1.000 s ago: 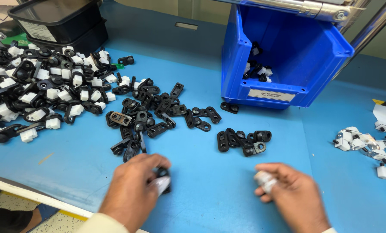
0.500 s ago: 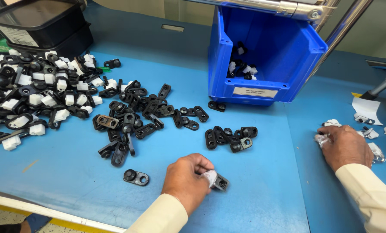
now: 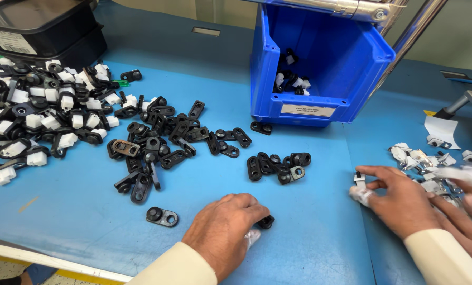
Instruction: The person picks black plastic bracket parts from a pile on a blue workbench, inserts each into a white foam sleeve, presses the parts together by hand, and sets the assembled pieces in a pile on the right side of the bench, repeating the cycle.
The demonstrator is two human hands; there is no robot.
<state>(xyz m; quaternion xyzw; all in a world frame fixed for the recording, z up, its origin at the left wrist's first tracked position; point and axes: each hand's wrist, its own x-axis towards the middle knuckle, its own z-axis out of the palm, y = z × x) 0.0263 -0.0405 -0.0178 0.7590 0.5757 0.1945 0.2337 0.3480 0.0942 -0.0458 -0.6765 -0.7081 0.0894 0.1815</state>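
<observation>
My left hand (image 3: pixel 225 229) rests on the blue table with its fingers curled over a small black clip (image 3: pixel 266 221) that peeks out at the fingertips. My right hand (image 3: pixel 399 199) lies palm down to the right, its fingertips pinching a small white clip (image 3: pixel 359 186). It is at the near edge of a heap of white clips (image 3: pixel 423 157). A lone black clip (image 3: pixel 162 216) lies just left of my left hand. A small cluster of black clips (image 3: pixel 278 166) sits beyond the hands.
An open-fronted blue bin (image 3: pixel 320 68) with a few parts stands at the back. Loose black clips (image 3: pixel 162 137) spread across the middle, and black-and-white parts (image 3: pixel 35 116) are piled at left by a black tray (image 3: pixel 41 31). Blurred fingers (image 3: pixel 470 208) show at the right edge.
My right hand went out to the white heap on the right and now draws back slightly with a white clip. My left hand stays in place over a black clip.
</observation>
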